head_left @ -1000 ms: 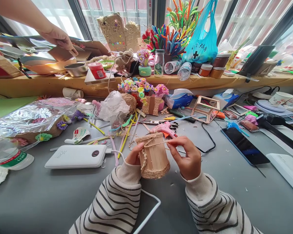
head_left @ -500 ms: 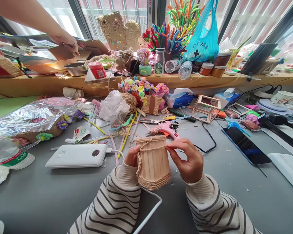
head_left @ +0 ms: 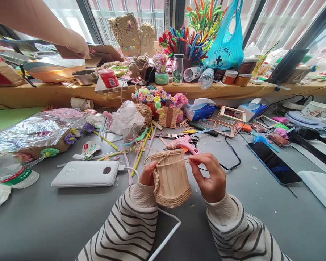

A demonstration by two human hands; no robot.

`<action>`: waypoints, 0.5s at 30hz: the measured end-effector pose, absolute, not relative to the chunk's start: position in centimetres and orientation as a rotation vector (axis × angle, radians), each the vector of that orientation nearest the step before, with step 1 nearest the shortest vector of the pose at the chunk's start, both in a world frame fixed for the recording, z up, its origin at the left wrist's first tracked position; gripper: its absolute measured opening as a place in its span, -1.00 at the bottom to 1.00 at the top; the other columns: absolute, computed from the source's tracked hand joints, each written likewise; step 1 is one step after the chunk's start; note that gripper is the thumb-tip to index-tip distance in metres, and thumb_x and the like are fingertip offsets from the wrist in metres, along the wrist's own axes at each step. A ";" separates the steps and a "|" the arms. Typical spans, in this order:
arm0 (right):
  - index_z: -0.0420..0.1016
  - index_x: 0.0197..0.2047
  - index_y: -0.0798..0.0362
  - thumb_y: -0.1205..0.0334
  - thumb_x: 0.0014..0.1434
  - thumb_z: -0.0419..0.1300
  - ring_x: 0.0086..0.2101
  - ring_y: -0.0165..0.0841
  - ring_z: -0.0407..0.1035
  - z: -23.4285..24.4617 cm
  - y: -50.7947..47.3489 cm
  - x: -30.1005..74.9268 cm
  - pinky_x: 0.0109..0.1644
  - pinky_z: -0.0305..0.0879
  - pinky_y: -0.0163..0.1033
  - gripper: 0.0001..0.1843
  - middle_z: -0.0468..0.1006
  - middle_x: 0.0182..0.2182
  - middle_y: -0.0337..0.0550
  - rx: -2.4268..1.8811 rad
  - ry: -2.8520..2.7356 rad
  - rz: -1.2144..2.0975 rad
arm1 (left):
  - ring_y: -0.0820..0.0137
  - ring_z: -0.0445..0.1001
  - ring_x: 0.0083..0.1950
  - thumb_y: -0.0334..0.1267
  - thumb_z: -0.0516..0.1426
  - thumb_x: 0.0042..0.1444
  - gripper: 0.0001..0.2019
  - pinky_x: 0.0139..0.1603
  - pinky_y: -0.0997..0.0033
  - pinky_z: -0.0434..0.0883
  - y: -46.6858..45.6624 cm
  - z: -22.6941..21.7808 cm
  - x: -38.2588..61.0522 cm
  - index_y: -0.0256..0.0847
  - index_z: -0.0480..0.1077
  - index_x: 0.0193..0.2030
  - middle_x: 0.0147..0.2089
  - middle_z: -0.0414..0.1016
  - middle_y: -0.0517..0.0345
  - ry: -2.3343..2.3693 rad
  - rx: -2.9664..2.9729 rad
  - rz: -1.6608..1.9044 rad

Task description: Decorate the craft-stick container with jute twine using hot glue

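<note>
A small pot of upright wooden sticks [head_left: 174, 179], wound with twine around its base and near its rim, is tilted above the grey table. My left hand [head_left: 148, 174] grips its left side, with the fingers behind it partly hidden. A thicker braided cord runs down that side. Off the pot's upper right, my right hand [head_left: 210, 177] pinches a strand of twine [head_left: 183, 160] between thumb and forefinger; the strand crosses the front of the pot below the rim. Just behind the pot lies a pink glue gun [head_left: 186, 143].
A white power bank [head_left: 85, 174] with a cable lies at left, a phone [head_left: 274, 162] at right. Behind are scissors, pipe cleaners, a twine ball [head_left: 144, 115] and a wooden frame [head_left: 229, 121]. Another person's arm [head_left: 51, 27] reaches over the back ledge [head_left: 103, 96].
The pot has shifted slightly right and turned a little in my left hand. My right hand's fingertips have pulled slightly up and away from the pot. The other person's hand has moved slightly.
</note>
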State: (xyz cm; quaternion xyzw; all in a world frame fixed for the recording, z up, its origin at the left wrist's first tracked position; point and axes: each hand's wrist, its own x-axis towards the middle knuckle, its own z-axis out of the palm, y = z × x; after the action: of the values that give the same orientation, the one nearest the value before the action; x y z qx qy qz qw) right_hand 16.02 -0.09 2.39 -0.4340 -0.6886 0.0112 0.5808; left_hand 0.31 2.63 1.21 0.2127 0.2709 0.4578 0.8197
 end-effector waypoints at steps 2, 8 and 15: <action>0.36 -0.22 0.04 0.51 -0.01 0.09 -0.37 -0.40 0.29 2.3 0.0 16.1 -0.28 0.29 -0.22 -0.73 0.42 -0.38 -0.17 -1.051 -1.602 0.058 | 0.17 0.48 -0.17 -0.09 0.17 -0.24 -0.69 -0.12 0.23 0.39 2.6 1.1 0.6 -0.23 0.47 -0.35 -0.42 0.56 0.11 0.614 0.471 0.988; 0.35 -0.29 0.04 0.46 -0.02 0.08 -0.36 -0.38 0.26 2.3 0.0 16.2 -0.25 0.26 -0.18 -0.79 0.37 -0.41 -0.18 -1.087 -1.636 0.174 | 0.22 0.49 -0.24 -0.13 0.12 -0.13 -0.68 -0.21 0.28 0.42 3.1 1.1 1.3 -0.22 0.44 -0.23 -0.32 0.54 0.12 0.689 0.623 1.208; 0.31 -0.31 0.06 0.41 -0.07 0.12 -0.20 -0.31 0.25 2.5 0.1 15.7 -0.07 0.20 -0.09 -0.81 0.34 -0.29 -0.12 -1.007 -1.702 0.360 | 0.20 0.47 -0.22 -0.10 0.18 -0.21 -0.55 -0.23 0.28 0.40 4.1 0.3 1.3 -0.27 0.39 -0.14 -0.27 0.52 0.04 0.772 0.777 1.284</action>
State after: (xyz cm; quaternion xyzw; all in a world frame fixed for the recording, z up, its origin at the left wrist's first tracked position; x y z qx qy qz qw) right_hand 15.69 0.14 2.54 -0.4228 -0.7150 0.1512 0.5359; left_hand 1.27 4.05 0.27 0.3438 0.3416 0.5687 0.6646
